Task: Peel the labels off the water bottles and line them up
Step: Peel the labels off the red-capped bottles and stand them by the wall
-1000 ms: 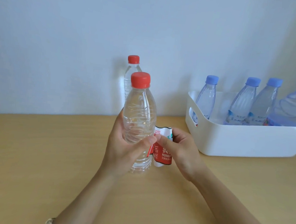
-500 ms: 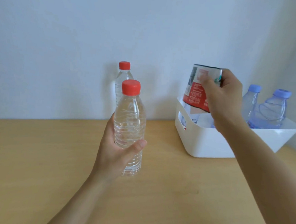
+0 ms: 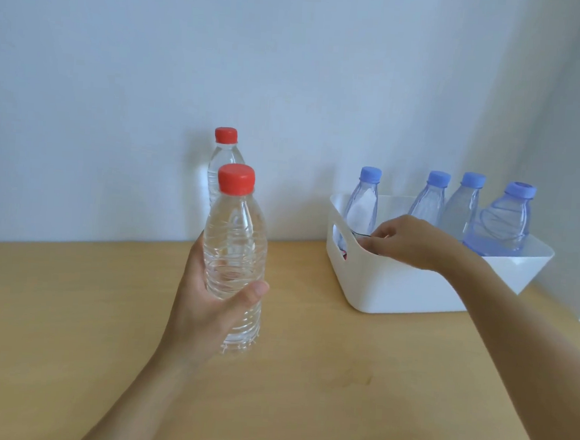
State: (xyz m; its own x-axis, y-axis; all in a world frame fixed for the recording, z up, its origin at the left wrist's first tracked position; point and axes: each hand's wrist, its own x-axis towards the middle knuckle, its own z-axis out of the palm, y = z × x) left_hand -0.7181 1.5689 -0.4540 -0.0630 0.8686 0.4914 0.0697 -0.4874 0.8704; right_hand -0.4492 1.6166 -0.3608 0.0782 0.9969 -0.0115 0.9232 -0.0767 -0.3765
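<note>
The left hand (image 3: 207, 303) grips the bare red-capped bottle (image 3: 235, 250) around its lower body, long axis upright, well left of the white bin (image 3: 397, 289). A second bare bottle (image 3: 223, 167) stands farther back, also left of the bin, near the wall. Setting the held bottle beside it suits the left hand, which is nearer. The right hand (image 3: 414, 242) reaches over the bin's left rim, fingers curled downward. Whether they hold anything cannot be determined. Four blue-capped bottles (image 3: 430, 202) stand inside the bin.

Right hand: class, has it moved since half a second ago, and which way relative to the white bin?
Yes. The right hand has dropped from above the white bin down to its front-left rim, fingers reaching inside.
</note>
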